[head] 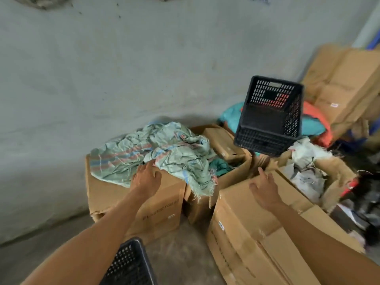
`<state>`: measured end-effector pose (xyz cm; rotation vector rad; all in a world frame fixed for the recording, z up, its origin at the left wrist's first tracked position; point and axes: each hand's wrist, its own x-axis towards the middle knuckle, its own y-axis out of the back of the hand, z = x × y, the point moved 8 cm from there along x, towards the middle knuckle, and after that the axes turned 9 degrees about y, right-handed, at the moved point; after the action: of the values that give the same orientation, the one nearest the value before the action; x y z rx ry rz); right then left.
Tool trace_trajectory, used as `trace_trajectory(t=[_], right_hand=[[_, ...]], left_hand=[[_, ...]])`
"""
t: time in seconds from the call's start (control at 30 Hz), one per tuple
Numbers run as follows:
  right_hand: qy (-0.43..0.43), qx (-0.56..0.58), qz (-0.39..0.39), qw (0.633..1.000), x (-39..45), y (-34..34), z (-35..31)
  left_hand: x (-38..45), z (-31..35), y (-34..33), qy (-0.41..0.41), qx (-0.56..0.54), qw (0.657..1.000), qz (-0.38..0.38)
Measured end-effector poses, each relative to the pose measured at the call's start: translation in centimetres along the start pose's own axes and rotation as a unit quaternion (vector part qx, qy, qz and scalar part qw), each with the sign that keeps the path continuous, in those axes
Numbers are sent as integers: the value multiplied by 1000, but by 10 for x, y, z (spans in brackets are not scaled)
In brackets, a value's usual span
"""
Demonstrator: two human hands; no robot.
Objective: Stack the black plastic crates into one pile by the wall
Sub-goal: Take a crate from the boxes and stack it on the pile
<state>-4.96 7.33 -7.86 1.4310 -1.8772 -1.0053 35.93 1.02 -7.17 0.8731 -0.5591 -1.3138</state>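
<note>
A black perforated plastic crate (269, 116) is tilted, its opening toward me, above the cardboard boxes at the right of centre; whether it rests on them I cannot tell. No hand touches it. A second black crate (129, 264) shows at the bottom edge beneath my left forearm, only partly in view. My left hand (147, 177) lies flat, fingers apart, on the top of the left cardboard box (135, 202). My right hand (264, 188) is open, fingers spread, over the flap of the right cardboard box (246, 223). Both hands hold nothing.
A crumpled green woven sack (156, 155) lies over the left and middle boxes. Open boxes with rags and paper (306, 173) crowd the right. Flattened cardboard (345, 83) leans at the far right. The grey wall (102, 68) runs behind, with bare concrete floor (178, 249) between boxes.
</note>
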Motion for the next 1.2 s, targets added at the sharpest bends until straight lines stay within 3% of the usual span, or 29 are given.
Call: trace_trajectory(t=[0.3,0.43,0.6,0.73,0.9,1.03,1.2], right_hand=[[15,55,55,997,103,115,65],[-32,162,75,983,139,135,96],[-84,323,95,938,168,133,109],[-132,379,130,907,231,116,149],[-253,507,111,816,294,73,148],[-314,559,172,748,361,49,155],[-393,604,194,665,418,17,151]], left_hand=[[36,242,-62,-98,-72,993,-2],[58,297,-75,-126,-78,989,1],[97,340,-104,-123,-92,988,-17],[142,375,-141,-136,-84,986,-51],[229,419,-202,-157,-68,981,-95],[295,443,-248,-141,-68,976,-154],[366,463,-306,-117,-75,958,-251]])
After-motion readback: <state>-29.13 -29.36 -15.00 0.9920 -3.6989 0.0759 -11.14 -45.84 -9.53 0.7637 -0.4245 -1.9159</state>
